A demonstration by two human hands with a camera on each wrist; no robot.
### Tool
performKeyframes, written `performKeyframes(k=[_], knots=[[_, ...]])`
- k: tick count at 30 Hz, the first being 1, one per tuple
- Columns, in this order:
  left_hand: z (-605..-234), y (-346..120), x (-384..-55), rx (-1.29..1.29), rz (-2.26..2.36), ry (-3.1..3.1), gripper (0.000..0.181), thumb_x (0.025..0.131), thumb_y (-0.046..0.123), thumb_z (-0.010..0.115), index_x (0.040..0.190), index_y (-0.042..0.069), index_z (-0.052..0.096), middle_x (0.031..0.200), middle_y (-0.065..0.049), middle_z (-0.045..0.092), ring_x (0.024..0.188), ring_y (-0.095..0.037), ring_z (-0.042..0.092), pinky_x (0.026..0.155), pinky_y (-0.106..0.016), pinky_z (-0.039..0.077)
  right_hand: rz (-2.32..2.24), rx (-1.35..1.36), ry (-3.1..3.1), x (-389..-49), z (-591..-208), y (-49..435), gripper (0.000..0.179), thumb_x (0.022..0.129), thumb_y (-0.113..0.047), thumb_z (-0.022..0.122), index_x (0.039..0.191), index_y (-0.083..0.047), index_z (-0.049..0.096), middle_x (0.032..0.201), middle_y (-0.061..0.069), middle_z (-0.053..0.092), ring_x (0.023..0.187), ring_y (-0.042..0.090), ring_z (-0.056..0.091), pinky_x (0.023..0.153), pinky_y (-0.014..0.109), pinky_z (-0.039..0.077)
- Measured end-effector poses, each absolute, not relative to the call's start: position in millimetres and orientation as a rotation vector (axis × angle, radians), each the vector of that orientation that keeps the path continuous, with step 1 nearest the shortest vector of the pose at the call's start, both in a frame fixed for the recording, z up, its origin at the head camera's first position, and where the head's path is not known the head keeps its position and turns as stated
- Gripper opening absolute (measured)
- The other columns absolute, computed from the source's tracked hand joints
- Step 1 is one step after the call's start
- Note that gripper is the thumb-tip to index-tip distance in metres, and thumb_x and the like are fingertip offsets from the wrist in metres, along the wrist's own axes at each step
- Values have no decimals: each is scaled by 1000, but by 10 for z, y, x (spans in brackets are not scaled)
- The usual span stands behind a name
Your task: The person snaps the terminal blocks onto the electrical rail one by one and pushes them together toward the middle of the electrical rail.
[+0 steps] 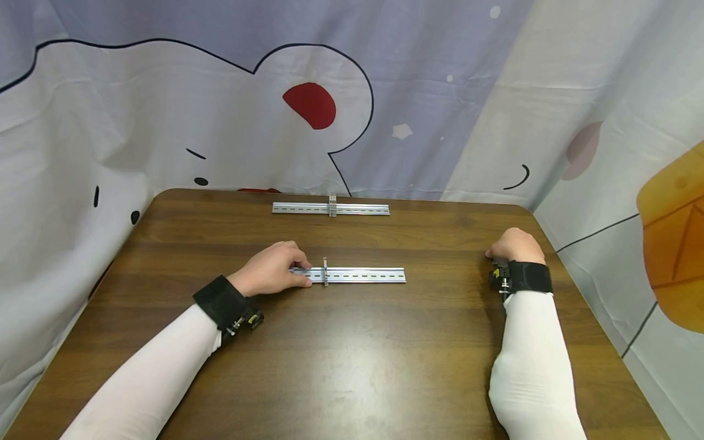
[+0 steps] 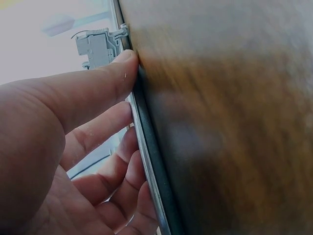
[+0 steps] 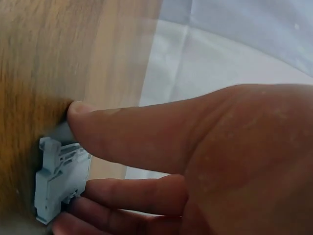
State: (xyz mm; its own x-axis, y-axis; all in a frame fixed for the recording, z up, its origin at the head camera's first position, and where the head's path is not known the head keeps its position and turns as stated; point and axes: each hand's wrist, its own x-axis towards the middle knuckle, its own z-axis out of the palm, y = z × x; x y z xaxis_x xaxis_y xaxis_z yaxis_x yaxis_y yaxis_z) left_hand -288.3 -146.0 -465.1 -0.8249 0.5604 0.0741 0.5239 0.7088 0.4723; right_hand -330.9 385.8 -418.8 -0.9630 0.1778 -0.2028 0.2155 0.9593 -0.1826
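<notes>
My left hand (image 1: 273, 269) grips the left end of a slotted metal DIN rail (image 1: 368, 275) lying mid-table, thumb on the near edge and fingers on the far edge. Just right of the fingertips, a thin grey terminal block (image 1: 326, 272) sits across this rail; the left wrist view shows its stepped side (image 2: 95, 48). Over at the table's right side is my right hand (image 1: 518, 245). In the right wrist view it holds another grey terminal block (image 3: 61, 181) between thumb and fingers, low at the wood. The head view hides that block behind the hand.
A second DIN rail (image 1: 299, 208) lies near the table's back edge, with grey terminal blocks (image 1: 332, 206) clipped side by side at its middle. A printed curtain (image 1: 412, 110) hangs behind and beside the brown wooden table (image 1: 352, 354).
</notes>
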Motion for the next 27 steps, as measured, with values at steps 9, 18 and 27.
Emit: performKeyframes(k=[9, 18, 27], knots=[[-4651, -1466, -2896, 915, 757, 2832, 30, 82, 39, 80, 103, 18, 74, 96, 2, 61, 86, -16, 55, 74, -32, 46, -310, 291, 2913, -3327, -4189, 3846, 30, 85, -26, 70, 85, 4, 69, 95, 25, 63, 83, 40, 57, 71, 50, 48], [-4671, -1467, -2910, 908, 740, 2831, 30, 82, 40, 80, 103, 19, 74, 97, 3, 60, 86, -14, 55, 75, -33, 46, -380, 228, 2956, -3374, -4225, 3788, 30, 84, -26, 68, 66, -3, 62, 67, 9, 53, 69, 31, 52, 64, 43, 44], [-4667, -1477, -2916, 910, 745, 2813, 31, 81, 41, 80, 103, 19, 73, 96, 2, 60, 87, -16, 55, 75, -33, 45, -566, 29, 2963, -3513, -4246, 3468, 32, 90, -36, 66, 81, -5, 70, 79, 6, 60, 76, 26, 54, 68, 40, 44]])
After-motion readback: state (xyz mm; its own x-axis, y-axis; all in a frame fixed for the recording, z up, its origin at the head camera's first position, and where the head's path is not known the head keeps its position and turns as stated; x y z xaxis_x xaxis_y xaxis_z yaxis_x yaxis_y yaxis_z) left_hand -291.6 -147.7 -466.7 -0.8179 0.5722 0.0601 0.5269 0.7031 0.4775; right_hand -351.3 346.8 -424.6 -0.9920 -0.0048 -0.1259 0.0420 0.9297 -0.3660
